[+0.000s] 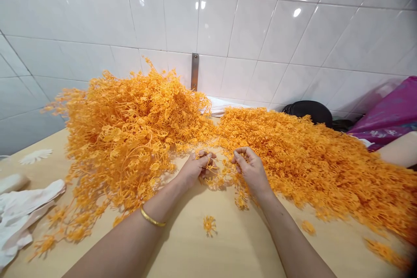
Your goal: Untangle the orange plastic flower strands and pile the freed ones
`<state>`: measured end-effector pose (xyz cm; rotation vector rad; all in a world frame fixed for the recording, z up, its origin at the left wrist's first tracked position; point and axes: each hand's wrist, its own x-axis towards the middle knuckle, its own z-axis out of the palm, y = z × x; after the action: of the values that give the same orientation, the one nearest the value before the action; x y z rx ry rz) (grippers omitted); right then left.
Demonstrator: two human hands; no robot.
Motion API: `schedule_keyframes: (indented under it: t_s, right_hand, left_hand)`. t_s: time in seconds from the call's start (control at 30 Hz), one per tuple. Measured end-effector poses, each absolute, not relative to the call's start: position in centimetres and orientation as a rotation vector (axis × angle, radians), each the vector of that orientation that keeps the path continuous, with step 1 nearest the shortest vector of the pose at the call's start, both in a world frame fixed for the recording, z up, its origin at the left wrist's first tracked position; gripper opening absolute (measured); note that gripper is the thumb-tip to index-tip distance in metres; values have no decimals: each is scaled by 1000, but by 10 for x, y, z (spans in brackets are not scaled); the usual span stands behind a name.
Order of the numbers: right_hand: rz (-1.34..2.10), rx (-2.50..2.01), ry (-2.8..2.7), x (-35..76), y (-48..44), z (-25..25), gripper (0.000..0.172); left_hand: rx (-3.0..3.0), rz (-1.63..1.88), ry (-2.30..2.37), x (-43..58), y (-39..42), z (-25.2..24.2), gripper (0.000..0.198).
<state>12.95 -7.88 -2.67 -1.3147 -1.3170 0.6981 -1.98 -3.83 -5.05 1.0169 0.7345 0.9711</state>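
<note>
My left hand (197, 166) is closed around part of an orange plastic flower sprig (222, 176), whose small spiky blossoms dangle between my hands. Across from it, my right hand (249, 166) pinches with thumb and forefinger at the sprig's other side; the exact bit between those fingertips is too small to make out. On the left rises a tall, tangled heap of orange flower sprays (130, 134) with stems. A lower, wide pile of loose orange blossoms (312, 160) spreads to the right. One single blossom (209, 225) lies on the tabletop below my hands.
White cloth gloves (26, 213) lie on the table (208, 256) at the left edge. Behind are a tiled wall (215, 21) and a metal strip (194, 71). A black rounded object (309, 112) and a purple cloth (387, 113) sit at back right, near a person's arm (400, 148).
</note>
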Motion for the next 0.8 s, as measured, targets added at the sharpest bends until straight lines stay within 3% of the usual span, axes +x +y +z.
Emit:
schedule_keyframes:
  t_s: [0.17,0.3,0.53,0.8]
  right_hand:
    - [605,-1388,-1668,127,-84,-17,35]
    - [614,-1436,-1840,123,-84,-23,17]
    - [737,-1347,-1544,124,-83,-28,24]
    - [839,-1249,-1351,122,-80,-33,25]
  left_hand:
    - [941,998,717,-21,-37,-47,20]
    - [964,1007,693,-22,-37,-47,21]
    - [1152,845,718,-24,-40,-44,33]
    - [1513,634,635,-22,-52,-31,22]
